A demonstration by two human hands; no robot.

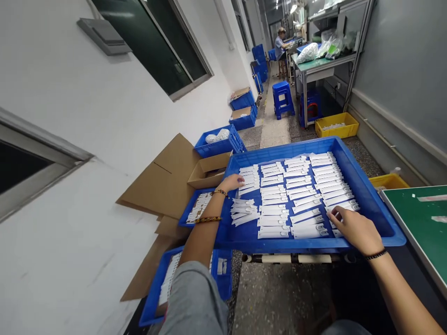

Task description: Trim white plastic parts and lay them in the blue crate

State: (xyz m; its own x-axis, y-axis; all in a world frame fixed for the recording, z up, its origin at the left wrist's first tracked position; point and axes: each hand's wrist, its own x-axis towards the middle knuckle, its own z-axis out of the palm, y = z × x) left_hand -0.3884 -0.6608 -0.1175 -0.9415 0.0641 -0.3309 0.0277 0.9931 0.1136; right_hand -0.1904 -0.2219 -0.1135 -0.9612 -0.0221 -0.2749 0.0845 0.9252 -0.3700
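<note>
Left hand at the far part of the leftmost column, fingers partly curled by the strips; can't tell if it has hold of one. Right hand over the near right corner, thumb and index finger bent, only slightly apart; grip also can't be told, fingertips overlap the strips. White strips lie in four rough columns inside a big blue tray (near end of the left column is a messy, crisscrossed bunch). Left of the tray: an open cardboard box and flat cardboard leaning against the wall. Right: green-topped table. Farther off: yellow bin right, blue stool mid-aisle, seated person at the far end.
</note>
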